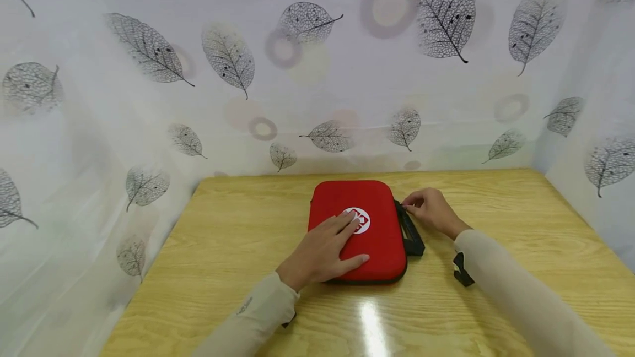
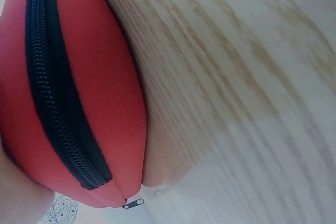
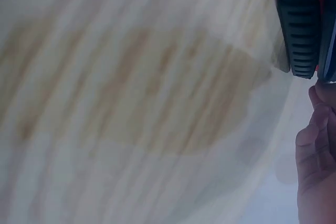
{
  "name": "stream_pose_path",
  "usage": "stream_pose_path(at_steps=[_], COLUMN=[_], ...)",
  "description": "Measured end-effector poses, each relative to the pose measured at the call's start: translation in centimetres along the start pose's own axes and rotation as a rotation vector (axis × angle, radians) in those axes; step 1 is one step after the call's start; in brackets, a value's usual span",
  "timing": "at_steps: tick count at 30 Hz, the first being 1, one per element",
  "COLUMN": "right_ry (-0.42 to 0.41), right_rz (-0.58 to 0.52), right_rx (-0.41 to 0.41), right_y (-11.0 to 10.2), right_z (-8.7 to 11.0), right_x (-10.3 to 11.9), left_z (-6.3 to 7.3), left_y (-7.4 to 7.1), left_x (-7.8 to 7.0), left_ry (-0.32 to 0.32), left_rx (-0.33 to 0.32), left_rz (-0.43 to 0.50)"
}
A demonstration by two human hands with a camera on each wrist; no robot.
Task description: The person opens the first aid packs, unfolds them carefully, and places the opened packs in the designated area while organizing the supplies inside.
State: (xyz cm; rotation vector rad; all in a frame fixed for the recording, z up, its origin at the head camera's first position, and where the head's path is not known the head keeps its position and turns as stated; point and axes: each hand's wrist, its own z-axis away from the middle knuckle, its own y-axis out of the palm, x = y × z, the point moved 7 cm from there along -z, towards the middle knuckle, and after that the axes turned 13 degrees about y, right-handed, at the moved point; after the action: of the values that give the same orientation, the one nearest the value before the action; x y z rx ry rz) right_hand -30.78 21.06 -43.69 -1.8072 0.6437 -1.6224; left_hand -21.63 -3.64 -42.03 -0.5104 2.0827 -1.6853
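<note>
A red zippered hard case [image 1: 377,258] with a white round emblem [image 1: 364,220] lies flat on the table. My left hand [image 1: 319,247] rests on its lid with the fingers spread, covering part of the emblem. On the case's right side, a black carry handle [image 1: 416,247] sticks out. Beside the handle's far end, my right hand [image 1: 431,211] pinches at the zipper edge with thumb and fingertips; the small pull between them is mostly hidden. The left wrist view shows the black zipper [image 2: 47,87] closed along that side, with a loose zipper pull [image 2: 133,204] at the corner.
The wooden table [image 1: 238,236] extends around the case on every side. A white curtain with leaf prints [image 1: 327,87] hangs behind the table and along both sides. Dark wrist straps show under the sleeves [image 1: 506,274].
</note>
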Motion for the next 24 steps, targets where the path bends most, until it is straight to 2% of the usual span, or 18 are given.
stream_pose_path(at_steps=[24], right_ry=[-0.036], right_rz=[-0.038], right_rx=[0.037], right_y=[0.0], right_z=[3.6], right_x=[0.3], left_z=[-0.1], left_y=[0.1], left_x=[-0.1], left_ry=[-0.002], left_rx=[0.013], left_rz=[-0.007])
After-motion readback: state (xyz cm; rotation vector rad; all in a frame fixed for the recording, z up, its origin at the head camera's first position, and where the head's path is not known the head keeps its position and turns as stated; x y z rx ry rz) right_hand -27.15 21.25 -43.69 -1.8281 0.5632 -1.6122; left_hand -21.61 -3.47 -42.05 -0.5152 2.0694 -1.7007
